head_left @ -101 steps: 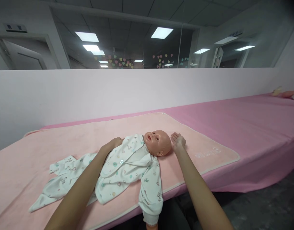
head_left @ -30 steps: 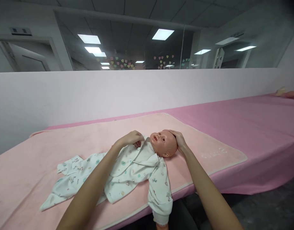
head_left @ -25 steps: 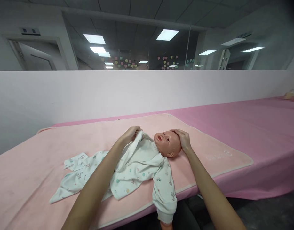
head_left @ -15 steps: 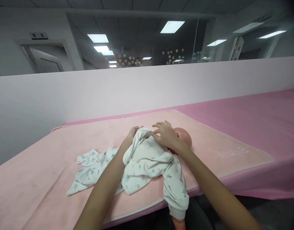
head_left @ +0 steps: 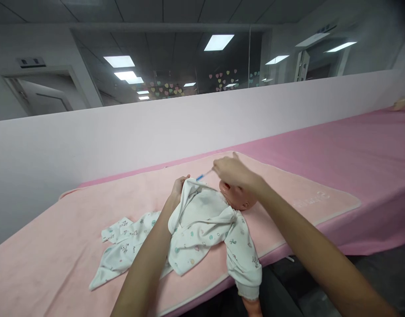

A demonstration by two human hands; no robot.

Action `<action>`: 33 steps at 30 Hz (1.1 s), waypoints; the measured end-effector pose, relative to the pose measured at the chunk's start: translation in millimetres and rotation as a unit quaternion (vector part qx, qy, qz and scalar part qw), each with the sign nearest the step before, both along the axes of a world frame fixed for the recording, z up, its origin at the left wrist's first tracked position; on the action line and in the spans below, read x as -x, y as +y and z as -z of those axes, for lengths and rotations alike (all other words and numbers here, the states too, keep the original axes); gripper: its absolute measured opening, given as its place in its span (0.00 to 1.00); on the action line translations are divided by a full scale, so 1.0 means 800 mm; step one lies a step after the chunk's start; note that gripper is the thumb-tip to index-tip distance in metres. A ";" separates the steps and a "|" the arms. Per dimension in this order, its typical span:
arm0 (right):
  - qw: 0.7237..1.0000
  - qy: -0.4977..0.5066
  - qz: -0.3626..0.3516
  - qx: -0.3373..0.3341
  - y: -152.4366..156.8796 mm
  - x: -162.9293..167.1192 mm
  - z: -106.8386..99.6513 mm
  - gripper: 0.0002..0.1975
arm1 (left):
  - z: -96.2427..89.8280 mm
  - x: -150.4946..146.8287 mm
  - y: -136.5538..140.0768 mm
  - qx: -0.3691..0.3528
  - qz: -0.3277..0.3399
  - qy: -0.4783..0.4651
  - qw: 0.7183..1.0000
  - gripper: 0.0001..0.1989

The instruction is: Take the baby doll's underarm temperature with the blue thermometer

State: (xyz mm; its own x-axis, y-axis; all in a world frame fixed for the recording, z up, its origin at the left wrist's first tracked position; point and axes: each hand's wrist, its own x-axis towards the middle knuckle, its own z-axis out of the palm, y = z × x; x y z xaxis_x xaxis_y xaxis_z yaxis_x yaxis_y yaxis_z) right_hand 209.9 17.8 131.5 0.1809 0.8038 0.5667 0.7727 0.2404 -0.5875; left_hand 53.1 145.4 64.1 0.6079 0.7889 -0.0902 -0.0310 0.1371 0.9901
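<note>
A baby doll (head_left: 239,197) lies on its back with its head to the right, dressed in a white printed baby shirt (head_left: 202,229). Its sleeved arm hangs over the near edge. My left hand (head_left: 179,185) is closed on the raised far edge of the shirt, its fingertips partly behind the cloth. Above the doll's face, my right hand (head_left: 231,171) is pinched on a thin white-and-blue strip (head_left: 200,177) that stretches down to the shirt's edge. Whether this strip is a tie I cannot tell. Printed baby trousers (head_left: 126,242) lie left of the shirt, partly behind my left forearm.
A peach blanket (head_left: 70,229) covers the pink padded table (head_left: 321,163) under the doll. Behind it rises a low white wall (head_left: 156,136) with a glass window (head_left: 176,61) above. The table's near edge runs just below the doll.
My right hand has gone from spread fingers by the shirt to a raised pinch, pulling the thin strip up and right. The doll's face shows more. My view has turned slightly right.
</note>
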 end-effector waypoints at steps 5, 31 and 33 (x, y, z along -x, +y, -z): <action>0.996 0.004 -0.072 -0.049 -0.061 -0.020 -0.055 0.13 | -0.013 -0.007 -0.025 0.027 0.128 0.026 0.991 0.13; 0.989 0.015 -0.109 -0.101 -0.121 -0.002 -0.017 0.10 | -0.005 -0.029 -0.063 -0.289 0.188 0.228 0.910 0.22; 0.988 0.016 -0.100 -0.115 -0.121 -0.005 -0.014 0.10 | -0.005 -0.029 -0.065 -0.303 0.188 0.237 0.903 0.22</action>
State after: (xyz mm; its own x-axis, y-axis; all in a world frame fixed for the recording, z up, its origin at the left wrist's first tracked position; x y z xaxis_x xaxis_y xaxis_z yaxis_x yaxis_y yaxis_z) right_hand 213.5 -78.8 142.5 0.0520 0.6755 0.7355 0.6786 0.5164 -0.5223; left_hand 76.5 93.6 68.2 0.8500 0.5259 -0.0311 0.3520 -0.5230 0.7763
